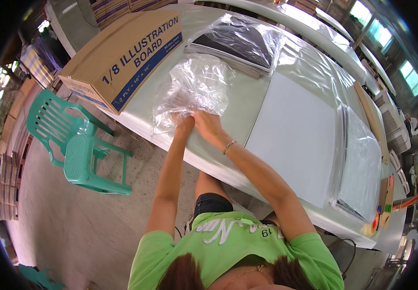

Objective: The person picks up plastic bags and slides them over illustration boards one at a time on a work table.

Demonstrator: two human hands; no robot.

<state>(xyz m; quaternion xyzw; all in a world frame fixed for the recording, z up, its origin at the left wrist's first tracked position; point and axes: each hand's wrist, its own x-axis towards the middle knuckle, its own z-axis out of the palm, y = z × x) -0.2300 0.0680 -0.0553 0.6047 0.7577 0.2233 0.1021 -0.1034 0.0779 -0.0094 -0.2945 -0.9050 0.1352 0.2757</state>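
Observation:
A crumpled heap of clear plastic bags [197, 79] lies on the table in front of me, beside a large cardboard box. My left hand [183, 124] is at the near edge of the plastic, its fingers partly covered by the film. Close against it, my right hand [207, 125], below a bracelet-ringed wrist, has its fingers closed on the same plastic edge. Both hands are together, pinching the bag. Whether one bag or more is between the fingers cannot be made out.
The brown cardboard box [122, 58] stands at the left. Behind the plastic is a film-covered stack of black boards [240, 41]. White boards [293, 140] lie to the right, then a plastic-wrapped stack [361, 164] and a tape roll [374, 223]. Green plastic chairs [81, 154] stand left.

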